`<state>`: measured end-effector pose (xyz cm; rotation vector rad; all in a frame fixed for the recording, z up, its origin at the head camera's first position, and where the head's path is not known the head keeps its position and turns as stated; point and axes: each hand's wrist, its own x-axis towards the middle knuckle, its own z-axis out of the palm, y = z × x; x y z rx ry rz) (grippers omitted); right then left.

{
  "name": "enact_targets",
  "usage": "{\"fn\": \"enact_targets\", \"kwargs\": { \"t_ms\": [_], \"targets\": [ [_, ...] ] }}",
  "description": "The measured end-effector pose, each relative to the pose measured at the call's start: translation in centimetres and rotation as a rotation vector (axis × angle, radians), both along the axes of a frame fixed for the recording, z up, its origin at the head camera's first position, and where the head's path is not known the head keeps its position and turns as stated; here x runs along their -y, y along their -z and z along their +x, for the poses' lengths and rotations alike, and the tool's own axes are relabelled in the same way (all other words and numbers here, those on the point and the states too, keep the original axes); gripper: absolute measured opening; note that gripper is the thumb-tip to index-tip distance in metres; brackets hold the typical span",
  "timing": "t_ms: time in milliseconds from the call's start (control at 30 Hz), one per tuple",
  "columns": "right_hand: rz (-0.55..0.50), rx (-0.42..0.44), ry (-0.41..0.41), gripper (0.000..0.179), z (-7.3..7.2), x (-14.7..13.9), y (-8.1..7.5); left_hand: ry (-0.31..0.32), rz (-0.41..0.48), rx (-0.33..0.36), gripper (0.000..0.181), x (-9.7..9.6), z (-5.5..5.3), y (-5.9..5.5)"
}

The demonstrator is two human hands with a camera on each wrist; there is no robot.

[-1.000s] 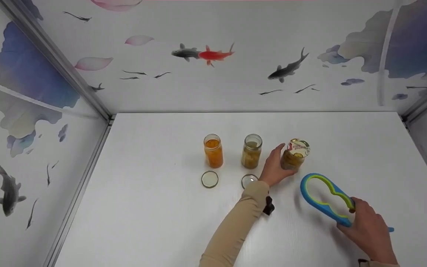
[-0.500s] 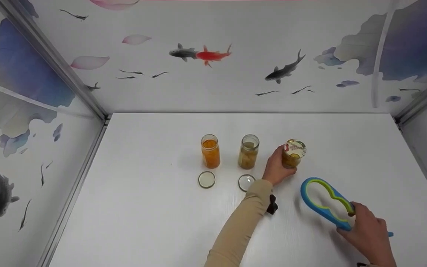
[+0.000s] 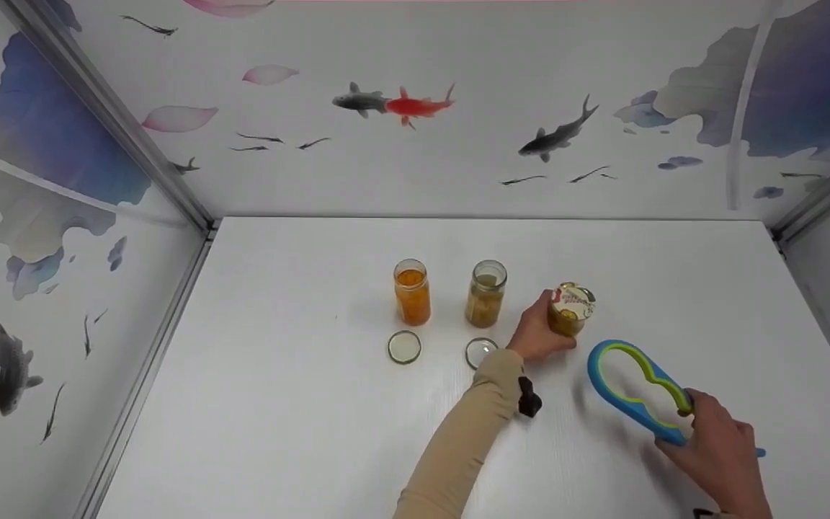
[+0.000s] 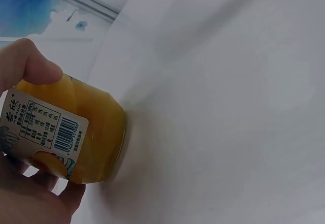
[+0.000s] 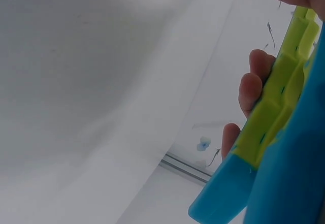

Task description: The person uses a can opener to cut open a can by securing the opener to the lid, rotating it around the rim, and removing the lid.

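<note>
My left hand [image 3: 539, 333] grips a glass jar of yellow fruit [image 3: 567, 321] from its left side, thumb and fingers around the glass. A printed lid [image 3: 575, 299] covers this jar. Its barcode label [image 4: 44, 125] faces the left wrist camera, and its base is close to the white table; whether it touches is hard to tell. At the right, my right hand [image 3: 719, 450] holds a blue jar opener [image 3: 617, 396] with a green inner grip [image 5: 271, 99]. The opener's looped end points toward the jar, apart from it, above the table.
Left of the held jar stand two lidless jars, one with orange contents [image 3: 413, 299] and one with yellowish-green contents [image 3: 485, 303]. A loose lid [image 3: 404, 347] lies before the first, another lid [image 3: 480, 353] before the second, near my left wrist. Painted panels enclose the white table [image 3: 278, 404].
The lidded jar has shifted slightly left and toward me in my left hand, whose fingers sit closer round it. The opener has stayed nearly in place in my right hand.
</note>
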<state>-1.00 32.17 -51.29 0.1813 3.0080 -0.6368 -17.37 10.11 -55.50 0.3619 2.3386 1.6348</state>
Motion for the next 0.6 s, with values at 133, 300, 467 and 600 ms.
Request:
{"fn": "enact_targets", "kwargs": {
  "t_ms": [133,300,467,600],
  "targets": [
    [0.001,-0.058,-0.017,0.078,0.1,-0.1,-0.5,0.022,0.010,0.021,0.083,0.4,0.2,-0.1],
    [-0.020,-0.128,-0.028,0.076,0.0,0.2,-1.6,0.028,0.004,0.064,0.094,1.0,0.8,-0.4],
    [-0.029,-0.195,-0.053,0.075,-0.5,1.1,-2.8,0.076,0.013,0.021,0.087,1.6,1.5,-0.4],
    [-0.030,-0.247,-0.091,0.073,-1.1,2.1,-3.6,0.127,0.027,-0.011,0.081,2.0,2.2,-0.6]
  ]
}}
